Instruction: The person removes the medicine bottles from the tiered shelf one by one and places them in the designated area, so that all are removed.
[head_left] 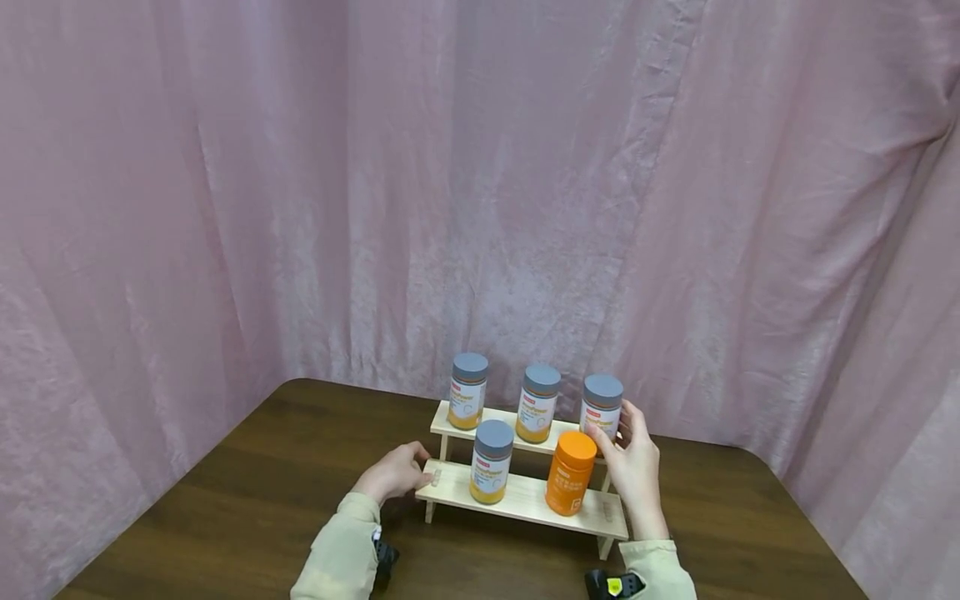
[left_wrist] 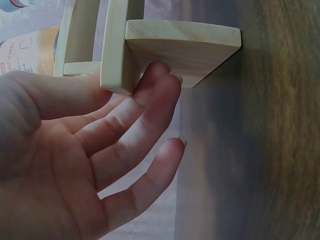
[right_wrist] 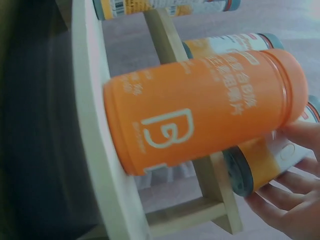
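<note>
At the left end of the wooden two-tier rack (head_left: 517, 497), my left hand (head_left: 397, 472) pinches the lower board, thumb on top and fingertips (left_wrist: 167, 87) underneath. My right hand (head_left: 636, 467) holds a grey-lidded supplement bottle (head_left: 602, 404) at the right of the upper tier, thumb on the near side and fingers around the far side. In the right wrist view, this bottle's dark base (right_wrist: 239, 172) shows beside the upper board. An orange bottle (head_left: 570, 475) stands on the lower tier in front of it, partly hiding it.
Two more grey-lidded bottles, one at the left (head_left: 468, 392) and one mid-board (head_left: 537, 404), stand on the upper tier. Another grey-lidded bottle (head_left: 491, 462) is on the lower tier, left of the orange one. The rack stands on a dark wooden table (head_left: 247, 492) before a pink curtain (head_left: 480, 208).
</note>
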